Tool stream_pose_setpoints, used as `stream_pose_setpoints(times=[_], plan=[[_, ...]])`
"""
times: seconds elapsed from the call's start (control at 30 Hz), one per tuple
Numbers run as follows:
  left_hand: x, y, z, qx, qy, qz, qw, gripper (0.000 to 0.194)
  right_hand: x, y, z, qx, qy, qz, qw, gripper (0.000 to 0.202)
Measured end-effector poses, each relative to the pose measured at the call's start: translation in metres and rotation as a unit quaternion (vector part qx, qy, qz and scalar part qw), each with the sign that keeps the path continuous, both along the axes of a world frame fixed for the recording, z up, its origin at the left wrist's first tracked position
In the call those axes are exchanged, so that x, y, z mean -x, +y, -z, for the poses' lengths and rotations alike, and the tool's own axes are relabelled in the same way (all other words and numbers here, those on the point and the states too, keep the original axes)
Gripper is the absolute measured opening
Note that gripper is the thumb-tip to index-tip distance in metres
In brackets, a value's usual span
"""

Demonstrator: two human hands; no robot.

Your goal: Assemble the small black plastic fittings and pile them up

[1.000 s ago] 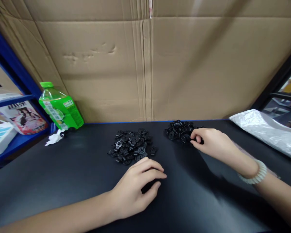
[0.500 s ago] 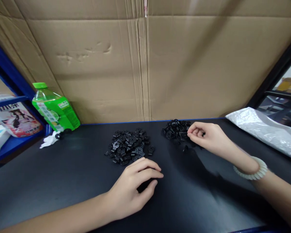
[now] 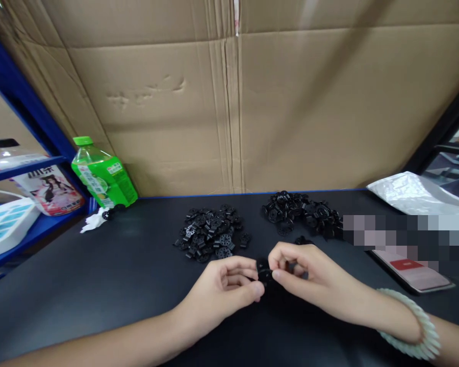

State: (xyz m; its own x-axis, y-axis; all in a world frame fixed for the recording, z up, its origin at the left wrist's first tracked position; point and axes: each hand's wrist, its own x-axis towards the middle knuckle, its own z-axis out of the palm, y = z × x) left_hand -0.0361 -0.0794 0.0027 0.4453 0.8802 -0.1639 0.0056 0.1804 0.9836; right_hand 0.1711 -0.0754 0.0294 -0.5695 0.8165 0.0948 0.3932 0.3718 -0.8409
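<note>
My left hand [image 3: 225, 285] is closed, its fingertips and thumb against a small round black plastic part [image 3: 263, 269]. From the other side my right hand [image 3: 304, 270], with a pale beaded bracelet [image 3: 415, 323] on its wrist, pinches the same part between thumb and forefinger. The fingers cover much of it, so I cannot tell whether it is one piece or two. Just behind my left hand lies a pile of black perforated disc-like parts [image 3: 210, 232]. A second heap of black parts [image 3: 302, 211] spreads beyond my right hand.
Against the cardboard wall [image 3: 176, 117] at the left stands a green drink bottle [image 3: 105, 176], with a crumpled white tissue [image 3: 95, 220] near it. A blue shelf [image 3: 48, 201] borders the left side. To the right are a phone [image 3: 413, 272] and a silvery plastic bag [image 3: 416, 191].
My right hand has come back from the right heap toward me and meets my left hand. My left hand has closed from a loose, open pose onto the black part.
</note>
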Motion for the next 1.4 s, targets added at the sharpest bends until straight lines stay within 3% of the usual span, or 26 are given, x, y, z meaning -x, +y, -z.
stream_pose_setpoints(times=[0.13,0.23,0.33,0.47,1.4], plan=[[-0.002,-0.002,-0.008,0.027,0.015,-0.003,1.0,0.033,0.001,-0.002,0.002,0.005,0.002,-0.02,1.0,0.012],[-0.003,-0.002,-0.01,0.004,0.033,0.01,0.999,0.034,0.004,-0.001,0.008,0.025,0.035,-0.007,0.999,0.01],[-0.002,-0.001,-0.008,-0.037,0.043,-0.002,0.998,0.032,0.008,0.002,0.016,0.103,0.115,0.03,0.988,0.007],[0.0,-0.003,-0.007,-0.082,0.043,-0.024,0.995,0.027,0.012,0.004,0.022,0.188,0.201,0.029,0.961,0.024],[0.002,-0.006,-0.002,-0.088,0.014,-0.01,0.996,0.023,0.019,-0.008,0.026,0.115,0.176,0.109,0.972,0.01]])
